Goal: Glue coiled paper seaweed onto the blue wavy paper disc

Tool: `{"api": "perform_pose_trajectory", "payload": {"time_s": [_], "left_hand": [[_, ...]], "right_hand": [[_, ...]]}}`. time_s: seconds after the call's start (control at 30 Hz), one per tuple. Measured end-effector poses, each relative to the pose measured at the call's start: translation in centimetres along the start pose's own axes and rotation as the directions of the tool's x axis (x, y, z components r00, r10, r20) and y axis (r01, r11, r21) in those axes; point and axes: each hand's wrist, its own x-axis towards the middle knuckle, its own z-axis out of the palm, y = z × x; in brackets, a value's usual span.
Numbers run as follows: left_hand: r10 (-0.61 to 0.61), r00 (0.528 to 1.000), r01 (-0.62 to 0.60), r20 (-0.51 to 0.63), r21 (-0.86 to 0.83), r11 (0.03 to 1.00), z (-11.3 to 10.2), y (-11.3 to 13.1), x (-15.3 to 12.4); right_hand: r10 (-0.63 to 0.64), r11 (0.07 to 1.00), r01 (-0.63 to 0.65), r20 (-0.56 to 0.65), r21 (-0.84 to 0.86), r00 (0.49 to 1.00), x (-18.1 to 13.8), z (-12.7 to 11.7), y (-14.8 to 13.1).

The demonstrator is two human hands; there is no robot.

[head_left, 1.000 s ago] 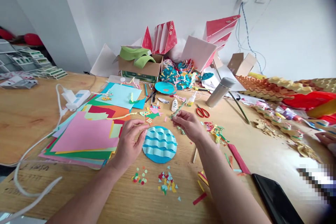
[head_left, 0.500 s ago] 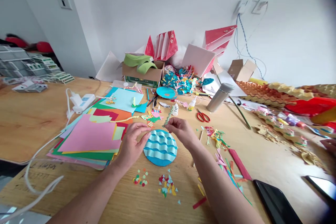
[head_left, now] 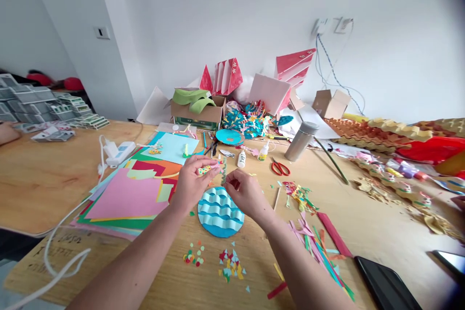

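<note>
Over the wooden craft table (head_left: 47,193): a narrow green twisted paper strip (head_left: 224,171) and a small multicoloured paper cut-out (head_left: 207,170) are being held up between two bare hands, just above a blue wave-patterned paper disc (head_left: 220,212).

Left hand (head_left: 192,185): the small multicoloured paper cut-out is being pinched between thumb and fingers, the grip almost closed on it.

Right hand (head_left: 247,194): the fingers are being kept curled and nearly closed beside the foot of the strip; whether the strip is being gripped by them cannot be told.

Strip: it is being kept upright between the hands, close to the cut-out, with its lower end partly hidden by the right hand.

Beside the hands: a stack of coloured card sheets (head_left: 125,201) is being left at the left, while paper confetti dots (head_left: 193,254) and paper triangles (head_left: 230,264) are lying scattered below the disc.

Farther along: a white glue bottle (head_left: 241,159), red-handled scissors (head_left: 280,168) and a steel flask (head_left: 301,141) are standing or lying beyond the right hand.

Far left edge: another person's hand (head_left: 7,133) is being rested on the table.
</note>
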Motion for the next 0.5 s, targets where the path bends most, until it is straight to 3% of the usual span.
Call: {"api": "perform_pose_trajectory", "payload": {"time_s": [0.2, 0.5], "left_hand": [[-0.014, 0.999, 0.016, 0.053, -0.032, 0.999, 1.0, 0.5, 2.1], [-0.08, 0.985, 0.087, 0.155, -0.042, 0.995, 1.9, 0.8, 2.8]], "right_hand": [[-0.038, 0.997, 0.039, 0.021, -0.069, 0.999, -0.1, -0.2, 0.3], [-0.021, 0.998, 0.026, 0.088, -0.058, 0.996, 0.2, -0.8, 1.4]]}}
